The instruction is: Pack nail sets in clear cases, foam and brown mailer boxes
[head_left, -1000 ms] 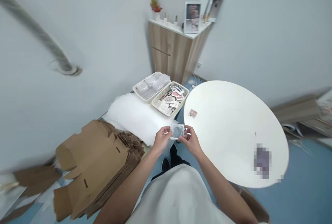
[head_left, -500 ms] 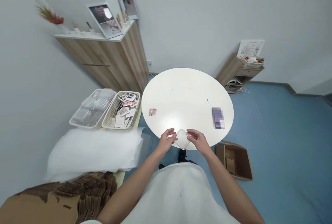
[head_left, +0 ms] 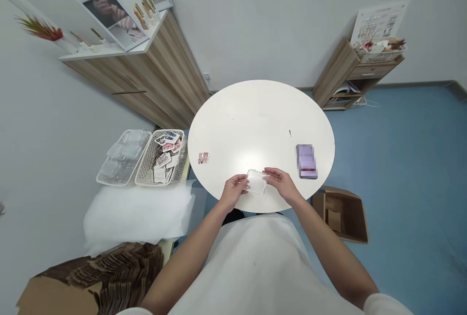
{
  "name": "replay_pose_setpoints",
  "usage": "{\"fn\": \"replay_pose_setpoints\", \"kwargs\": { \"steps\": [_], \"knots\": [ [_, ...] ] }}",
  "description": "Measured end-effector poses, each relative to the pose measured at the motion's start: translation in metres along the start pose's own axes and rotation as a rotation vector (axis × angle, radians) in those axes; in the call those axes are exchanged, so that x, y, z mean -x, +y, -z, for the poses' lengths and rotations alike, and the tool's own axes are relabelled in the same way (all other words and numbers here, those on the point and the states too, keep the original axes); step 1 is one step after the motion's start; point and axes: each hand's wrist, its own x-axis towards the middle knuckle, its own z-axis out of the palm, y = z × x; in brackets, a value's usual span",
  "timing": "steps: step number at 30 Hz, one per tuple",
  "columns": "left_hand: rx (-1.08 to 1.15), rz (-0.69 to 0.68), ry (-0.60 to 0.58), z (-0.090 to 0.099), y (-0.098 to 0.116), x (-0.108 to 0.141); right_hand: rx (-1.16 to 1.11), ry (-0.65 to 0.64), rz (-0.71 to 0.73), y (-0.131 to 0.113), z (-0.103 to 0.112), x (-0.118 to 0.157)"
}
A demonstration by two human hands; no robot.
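Between my two hands is a small clear plastic case (head_left: pixel 257 182), held above the near edge of the round white table (head_left: pixel 251 125). My left hand (head_left: pixel 234 191) pinches its left side with thumb and fingers. On the opposite side, my right hand (head_left: pixel 282 183) grips the upper right corner. Whatever lies inside the case is too faint to make out. To the left on the tabletop lies a small set of pinkish press-on nails (head_left: pixel 204 158). A purple pixelated object (head_left: pixel 307 161), perhaps a phone, rests at the right.
Left of the table stand a basket of nail sets (head_left: pixel 160 159) and a bin of clear cases (head_left: pixel 124 157). White foam sheets (head_left: pixel 138 213) and folded cardboard (head_left: pixel 120 276) lie nearer me. An open cardboard box (head_left: pixel 345 215) sits on the floor at right.
Both hands have tilted the clear case and hold it slightly farther over the table. My right hand sits higher on it. The head view has shifted a little.
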Motion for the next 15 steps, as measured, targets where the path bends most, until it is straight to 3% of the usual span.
{"fn": "replay_pose_setpoints", "kwargs": {
  "steps": [5, 9, 12, 15],
  "knots": [
    [0.080, 0.024, 0.048, -0.007, -0.004, -0.009, -0.073, 0.006, -0.113, 0.006, 0.004, -0.003],
    [0.067, 0.029, 0.032, -0.009, 0.001, -0.018, -0.077, -0.033, -0.177, 0.011, -0.007, -0.004],
    [0.021, 0.014, 0.023, -0.005, 0.005, -0.023, -0.052, 0.045, -0.152, 0.018, -0.019, -0.006],
    [-0.117, -0.068, 0.112, 0.001, 0.008, -0.024, -0.020, 0.162, -0.097, 0.022, -0.029, -0.009]
  ]
}}
